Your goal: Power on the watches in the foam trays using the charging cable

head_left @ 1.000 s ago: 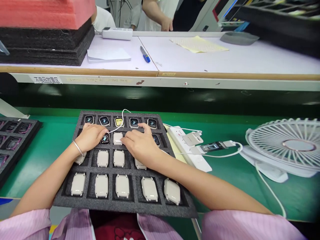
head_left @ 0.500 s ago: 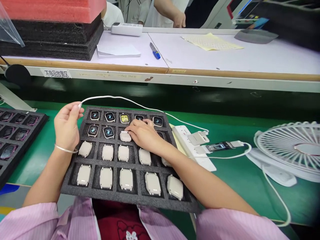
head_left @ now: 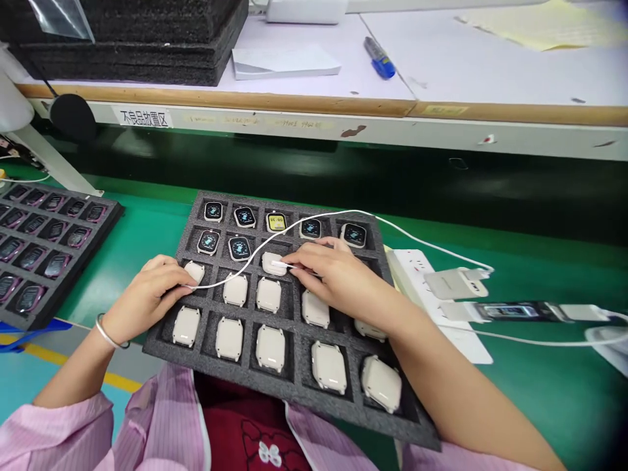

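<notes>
A black foam tray lies before me, its pockets holding smartwatches. Those in the upper rows lie face up with lit screens, such as one with a yellow display. Lower down, cream backs of watches face upward. My right hand sits on a cream watch, its fingertips pinching a small white tip against the watch. My left hand rests at the tray's left side, its fingers on a thin white cable and next to another cream watch. That cable arcs across the tray.
A second foam tray of dark-screened watches lies to the left. On the right stand a white power strip and a white charger. A raised white bench behind holds stacked black foam and a blue marker.
My left hand has come down from holding the cable up beside the tray to the tray's left side. The cable now lies across the tray. The view has shifted, showing the tray lower and nearer.
</notes>
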`<state>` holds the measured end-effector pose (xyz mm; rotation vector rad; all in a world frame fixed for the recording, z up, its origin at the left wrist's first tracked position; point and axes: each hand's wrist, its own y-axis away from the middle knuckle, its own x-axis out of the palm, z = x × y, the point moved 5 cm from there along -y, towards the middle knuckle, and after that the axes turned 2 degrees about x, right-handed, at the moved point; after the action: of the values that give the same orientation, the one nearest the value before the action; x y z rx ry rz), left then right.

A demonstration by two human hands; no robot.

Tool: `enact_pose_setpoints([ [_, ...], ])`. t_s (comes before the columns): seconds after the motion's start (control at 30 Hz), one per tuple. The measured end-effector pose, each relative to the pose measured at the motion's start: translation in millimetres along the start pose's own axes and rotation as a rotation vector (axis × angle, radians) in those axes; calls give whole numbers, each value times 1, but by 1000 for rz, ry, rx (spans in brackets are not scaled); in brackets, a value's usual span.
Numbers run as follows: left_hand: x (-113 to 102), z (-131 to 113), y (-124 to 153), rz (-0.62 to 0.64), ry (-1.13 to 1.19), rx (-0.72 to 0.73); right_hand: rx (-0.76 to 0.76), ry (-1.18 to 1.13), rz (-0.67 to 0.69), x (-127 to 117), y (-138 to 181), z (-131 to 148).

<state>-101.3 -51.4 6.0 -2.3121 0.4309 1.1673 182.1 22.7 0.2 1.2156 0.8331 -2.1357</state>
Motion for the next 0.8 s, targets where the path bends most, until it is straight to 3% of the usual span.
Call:
enact_pose_setpoints([
  [0.13, 2, -1, -3, -14, -107, 65, 120, -79, -31, -4, -3, -8],
  [0.23, 0, 2, -5, 7, -135, 105, 249, 27, -18, 2, -5, -20],
  [0.37, -3, 4, -10, 131, -249, 124, 284, 193, -31, 14, -7, -27],
  [0.53, -4, -3, -28, 287, -482, 127, 274, 198, -48, 20, -9, -25],
  [0.63, -9, 1, -35, 332, -370, 81, 273, 193, -70, 20, -9, -24],
  [0.8, -20, 30, -36, 242, 1, -96, 293, 223, -31, 18, -12, -19],
])
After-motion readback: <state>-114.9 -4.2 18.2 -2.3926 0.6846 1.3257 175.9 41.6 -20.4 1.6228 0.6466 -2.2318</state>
